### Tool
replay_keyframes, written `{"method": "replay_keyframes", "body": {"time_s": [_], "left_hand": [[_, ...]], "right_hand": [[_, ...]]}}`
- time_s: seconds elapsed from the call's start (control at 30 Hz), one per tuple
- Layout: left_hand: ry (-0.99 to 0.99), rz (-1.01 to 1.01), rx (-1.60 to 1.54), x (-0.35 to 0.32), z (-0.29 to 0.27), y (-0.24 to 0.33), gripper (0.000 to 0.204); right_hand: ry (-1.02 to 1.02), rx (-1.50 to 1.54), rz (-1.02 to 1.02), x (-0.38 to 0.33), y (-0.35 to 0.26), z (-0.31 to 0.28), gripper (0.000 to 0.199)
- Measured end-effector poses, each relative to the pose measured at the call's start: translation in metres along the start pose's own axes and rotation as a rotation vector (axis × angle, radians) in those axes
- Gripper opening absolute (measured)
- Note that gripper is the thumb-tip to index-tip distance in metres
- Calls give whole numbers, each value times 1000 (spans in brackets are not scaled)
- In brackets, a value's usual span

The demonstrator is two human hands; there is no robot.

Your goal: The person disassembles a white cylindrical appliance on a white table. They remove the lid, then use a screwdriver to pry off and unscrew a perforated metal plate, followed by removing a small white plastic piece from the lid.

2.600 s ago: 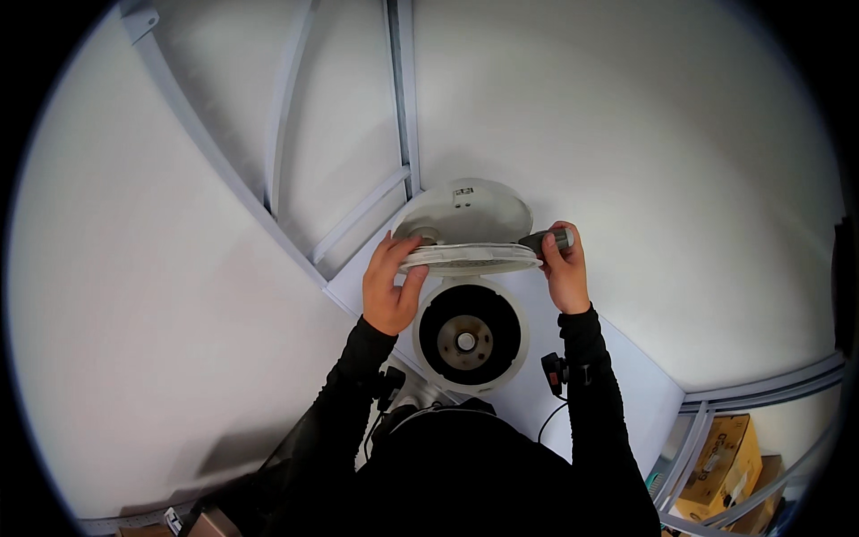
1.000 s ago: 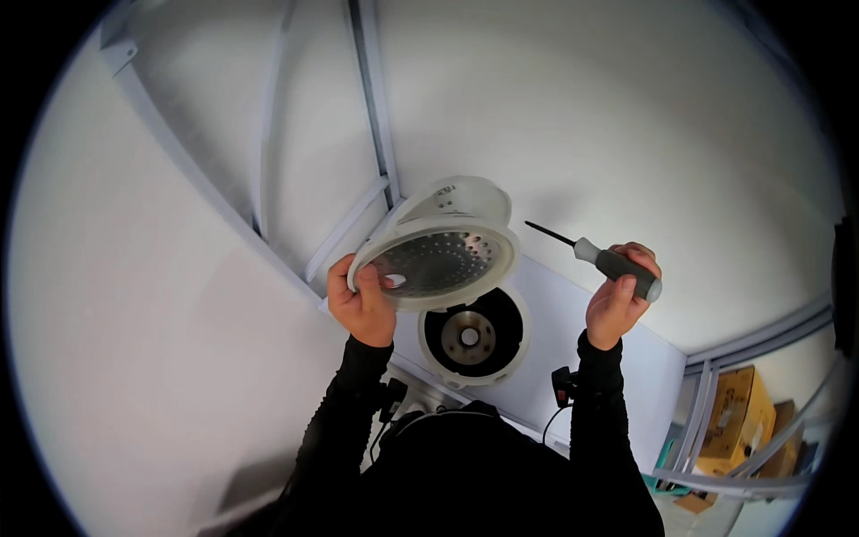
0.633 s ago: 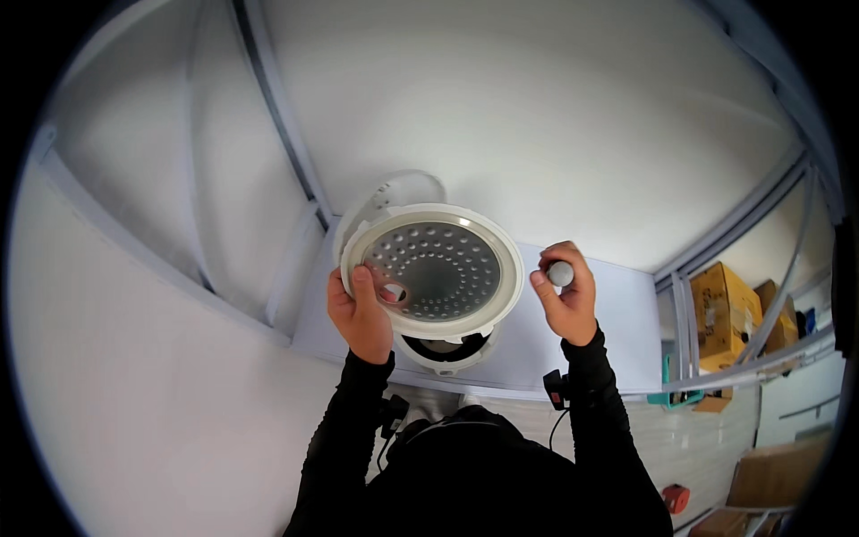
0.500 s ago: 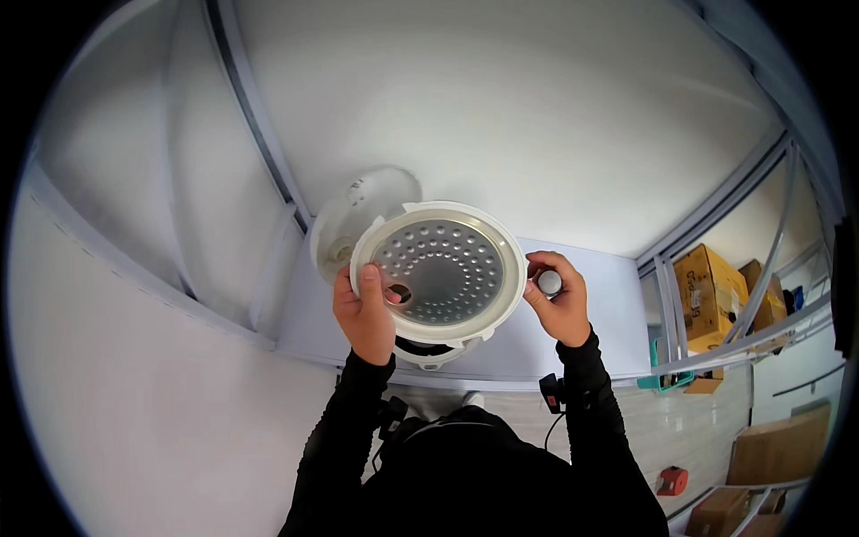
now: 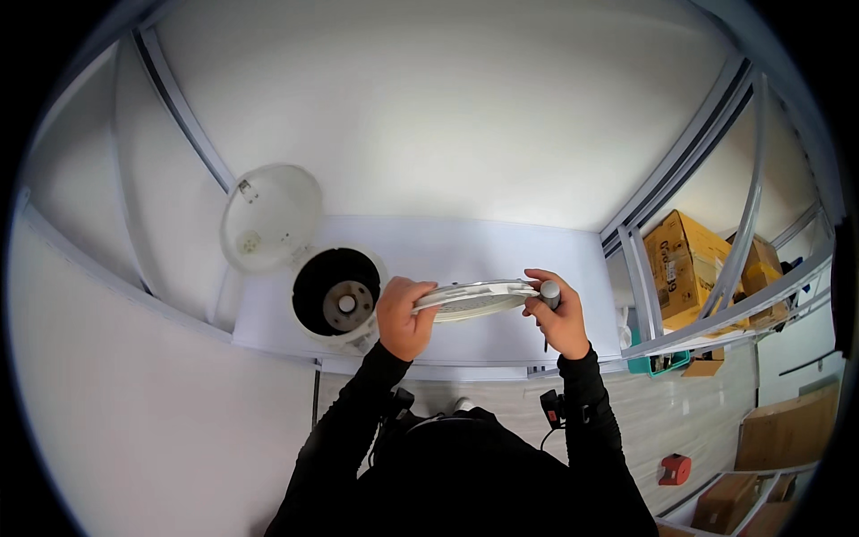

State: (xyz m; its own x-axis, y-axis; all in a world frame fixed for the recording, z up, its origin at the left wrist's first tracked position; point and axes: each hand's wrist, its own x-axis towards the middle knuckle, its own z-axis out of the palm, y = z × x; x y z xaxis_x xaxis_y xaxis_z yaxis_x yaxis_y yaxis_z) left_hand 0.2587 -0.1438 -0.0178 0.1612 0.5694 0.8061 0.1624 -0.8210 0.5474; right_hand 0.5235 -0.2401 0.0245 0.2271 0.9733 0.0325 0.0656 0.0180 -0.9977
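A: Largest first?
B: White surface; on it an open cooker, lid up.
A: Then?
B: Round plate, level above it, gripped at both rims: left hand alone, right hand also clasping a screwdriver.

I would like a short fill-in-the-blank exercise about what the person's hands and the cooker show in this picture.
1. Both hands hold a round white plate that is seen almost ____-on.
2. The right hand also grips a ____ with a dark handle.
3. The lid of the white cooker stands ____.
4. The left hand is just ____ of the cooker.

Missing words: edge; screwdriver; open; right
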Motion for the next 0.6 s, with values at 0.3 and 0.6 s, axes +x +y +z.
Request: {"method": "replay_keyframes", "body": {"time_s": [0.3, 0.6], "left_hand": [[-130, -53, 183, -58, 46, 6, 28], [-212, -283, 297, -111, 45, -12, 26]], "right_hand": [[-227, -144, -39, 16, 52, -57, 31], [-482, -372, -183, 30, 125, -39, 41]]}}
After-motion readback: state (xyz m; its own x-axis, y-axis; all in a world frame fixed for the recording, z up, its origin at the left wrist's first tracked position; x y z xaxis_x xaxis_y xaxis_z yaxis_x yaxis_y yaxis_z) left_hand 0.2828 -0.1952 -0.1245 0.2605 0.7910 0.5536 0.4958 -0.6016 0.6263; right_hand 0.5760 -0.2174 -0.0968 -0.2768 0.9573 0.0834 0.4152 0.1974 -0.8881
